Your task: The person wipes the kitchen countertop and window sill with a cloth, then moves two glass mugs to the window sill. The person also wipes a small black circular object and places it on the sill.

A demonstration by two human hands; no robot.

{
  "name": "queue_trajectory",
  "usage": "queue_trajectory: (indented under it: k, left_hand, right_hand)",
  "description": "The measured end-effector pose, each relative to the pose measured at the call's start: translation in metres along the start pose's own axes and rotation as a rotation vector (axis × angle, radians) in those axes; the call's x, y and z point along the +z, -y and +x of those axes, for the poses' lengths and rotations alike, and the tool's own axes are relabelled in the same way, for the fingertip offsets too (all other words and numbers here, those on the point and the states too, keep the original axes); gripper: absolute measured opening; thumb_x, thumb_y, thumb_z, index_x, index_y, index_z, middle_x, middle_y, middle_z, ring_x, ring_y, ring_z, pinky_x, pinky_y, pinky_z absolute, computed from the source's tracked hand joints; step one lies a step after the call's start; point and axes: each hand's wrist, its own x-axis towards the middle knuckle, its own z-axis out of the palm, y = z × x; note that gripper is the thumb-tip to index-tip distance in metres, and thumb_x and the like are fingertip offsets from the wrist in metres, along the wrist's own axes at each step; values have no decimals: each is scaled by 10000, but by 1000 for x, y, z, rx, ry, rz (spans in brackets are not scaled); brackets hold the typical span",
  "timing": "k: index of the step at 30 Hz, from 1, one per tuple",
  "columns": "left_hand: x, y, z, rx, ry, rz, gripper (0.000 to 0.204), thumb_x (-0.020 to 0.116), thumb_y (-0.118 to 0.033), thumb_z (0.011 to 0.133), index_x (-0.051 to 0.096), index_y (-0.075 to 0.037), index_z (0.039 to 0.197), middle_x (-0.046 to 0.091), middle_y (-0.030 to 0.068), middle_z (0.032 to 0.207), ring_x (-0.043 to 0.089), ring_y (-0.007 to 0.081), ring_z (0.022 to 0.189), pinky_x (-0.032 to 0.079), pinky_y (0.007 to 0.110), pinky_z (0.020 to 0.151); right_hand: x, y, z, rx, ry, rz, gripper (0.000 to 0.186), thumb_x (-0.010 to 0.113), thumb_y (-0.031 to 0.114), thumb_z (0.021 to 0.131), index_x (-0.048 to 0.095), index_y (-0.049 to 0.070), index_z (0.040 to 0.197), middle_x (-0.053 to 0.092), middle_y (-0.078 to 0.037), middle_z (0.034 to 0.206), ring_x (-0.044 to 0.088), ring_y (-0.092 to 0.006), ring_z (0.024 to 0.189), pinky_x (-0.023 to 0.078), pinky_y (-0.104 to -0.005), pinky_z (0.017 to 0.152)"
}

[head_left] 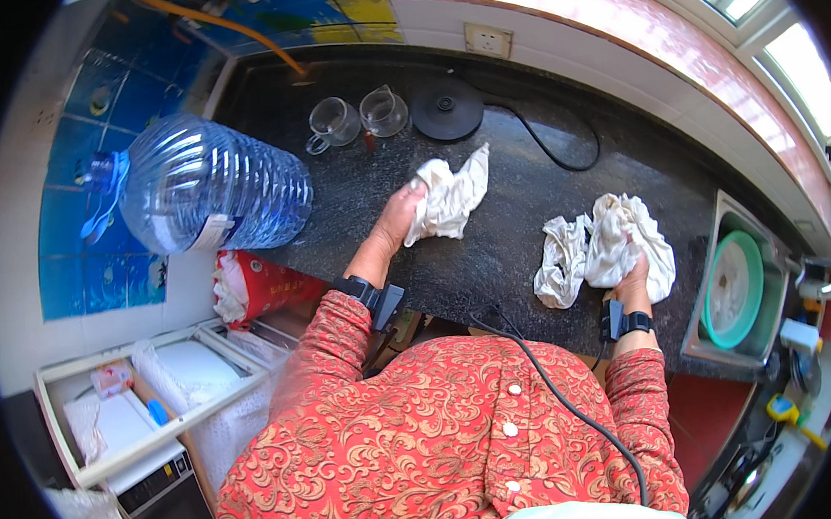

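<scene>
One crumpled white cloth is bunched in a person's left hand over the middle of a black, speckled countertop, while a fuller white bundle sits at the right hand, near the sink and its green basin. Looped folds of white fabric lie just beside that bundle; whether they belong to the same piece cannot be told. Thin and limp in appearance, the fabric should prove light, soft and hard to damage, apt to sag and fold over itself rather than keep a shape. A broad pinch on a gathered edge or corner would likely serve best, since a hold in mid-bundle may bring up several layers at once. The left forearm, in a patterned red sleeve, angles forward and inward, its fingers closed around the cloth's near left edge and a free corner pointing away. The right forearm reaches almost straight ahead, its hand low against the bundle's near side; folds hide most of those fingers, so how firmly they grip cannot be told.
</scene>
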Motion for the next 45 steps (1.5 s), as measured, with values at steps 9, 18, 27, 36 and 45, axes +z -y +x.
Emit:
queue_trajectory:
  k: [9,18,27,36,45]
  left_hand:
    - [35,-26,33,350,-489,1193,498,692,-333,866,535,-49,1245,541,219,1253,544,404,1178,469,502,962]
    - [103,-58,134,630,-486,1574,325,720,-225,773,649,-105,1066,630,94,1114,551,330,1111,445,494,891]
    - [129,-57,202,563,-224,2013,259,535,-181,893,716,-126,1070,675,61,1141,524,275,1163,409,453,899]
    - [140,-33,187,760,-66,2026,219,582,-166,852,709,-149,1029,685,50,1078,534,283,1122,398,455,911]
    - [219,-7,162,1072,-98,1819,200,611,-97,777,656,-145,967,667,33,989,557,284,1066,386,458,895]
  right_hand:
    - [-20,-3,32,9,-185,-83,444,628,260,868,632,-41,1195,686,-139,1078,680,-317,938,551,-421,851]
    - [-13,-3,28,-112,-286,-306,401,616,295,885,687,-38,1097,702,-111,1017,674,-258,884,530,-372,807]
    - [-48,-8,43,-258,-325,-574,374,587,322,917,737,-17,969,725,-95,924,651,-206,839,500,-355,780]
    - [-39,-8,45,-217,-258,-417,393,561,325,945,726,-29,992,718,-92,928,663,-206,841,506,-334,758]
    - [-6,3,7,-204,-129,-579,265,610,206,929,709,15,1083,710,-60,990,654,-166,912,511,-299,816]
